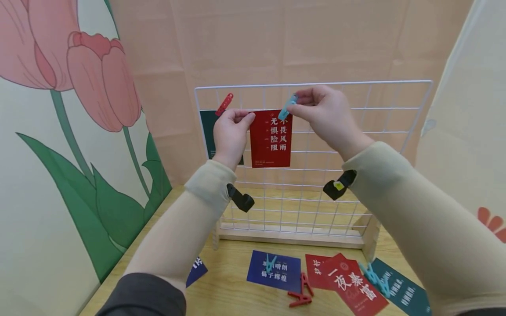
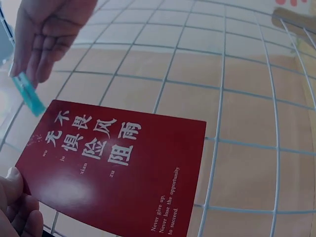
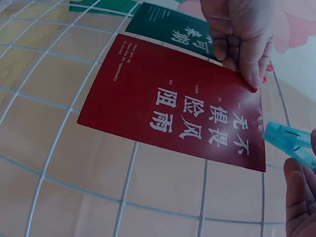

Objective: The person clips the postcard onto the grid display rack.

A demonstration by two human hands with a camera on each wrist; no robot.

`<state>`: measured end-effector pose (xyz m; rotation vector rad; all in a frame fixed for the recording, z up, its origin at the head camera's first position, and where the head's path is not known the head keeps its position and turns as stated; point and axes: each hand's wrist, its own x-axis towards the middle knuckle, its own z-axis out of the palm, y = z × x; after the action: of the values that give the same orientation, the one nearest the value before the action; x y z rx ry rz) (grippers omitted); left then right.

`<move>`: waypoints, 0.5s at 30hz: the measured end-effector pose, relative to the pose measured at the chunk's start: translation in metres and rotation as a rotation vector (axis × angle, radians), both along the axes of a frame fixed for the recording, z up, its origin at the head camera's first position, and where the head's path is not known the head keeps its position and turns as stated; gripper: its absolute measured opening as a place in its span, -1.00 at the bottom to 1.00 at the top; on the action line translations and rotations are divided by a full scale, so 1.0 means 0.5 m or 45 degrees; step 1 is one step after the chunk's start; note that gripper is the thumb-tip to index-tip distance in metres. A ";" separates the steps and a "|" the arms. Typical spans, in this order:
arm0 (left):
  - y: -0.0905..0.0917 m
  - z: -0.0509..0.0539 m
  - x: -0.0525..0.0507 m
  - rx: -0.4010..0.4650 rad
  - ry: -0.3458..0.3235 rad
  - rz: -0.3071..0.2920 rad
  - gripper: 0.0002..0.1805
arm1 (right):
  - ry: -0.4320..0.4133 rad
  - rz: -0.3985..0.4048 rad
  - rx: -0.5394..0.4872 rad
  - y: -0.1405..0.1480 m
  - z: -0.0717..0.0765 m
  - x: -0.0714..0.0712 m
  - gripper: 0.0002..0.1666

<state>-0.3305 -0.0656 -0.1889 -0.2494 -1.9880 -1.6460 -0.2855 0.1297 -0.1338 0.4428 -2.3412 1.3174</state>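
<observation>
Along the white wire grid point(image 1: 379, 82), 1 dark green card point(image 1: 207, 131) is hanging by 1 red clothespin point(image 1: 224, 104) at far left. Left grip point(image 1: 230, 136) is pinching the red card point(image 1: 261, 145) at its upper left corner, apparently steadying it upright while leaving the opposite corner free. Right grip point(image 1: 330, 116) is pinching 1 turquoise clothespin point(image 1: 287, 107) slantwise, its nose meeting that free corner; whether it is biting the card, cannot tell. On the surface point(image 1: 229, 272) below, a blue card point(image 1: 257, 276) is lying left of 2 red clothespins point(image 1: 300, 299), presumably for easy reach.
</observation>
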 end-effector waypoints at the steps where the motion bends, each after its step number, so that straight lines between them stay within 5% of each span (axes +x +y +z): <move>1: 0.000 0.001 -0.001 -0.002 0.002 0.009 -0.74 | 0.008 0.000 -0.016 -0.004 0.001 -0.003 -0.47; 15: 0.003 0.003 -0.005 -0.032 0.009 0.046 -0.75 | 0.100 -0.047 -0.146 -0.045 0.011 -0.043 -0.66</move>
<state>-0.3328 -0.0640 -0.1872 -0.2276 -1.9978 -1.5963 -0.3069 0.1071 -0.1285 0.4067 -2.1867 1.3833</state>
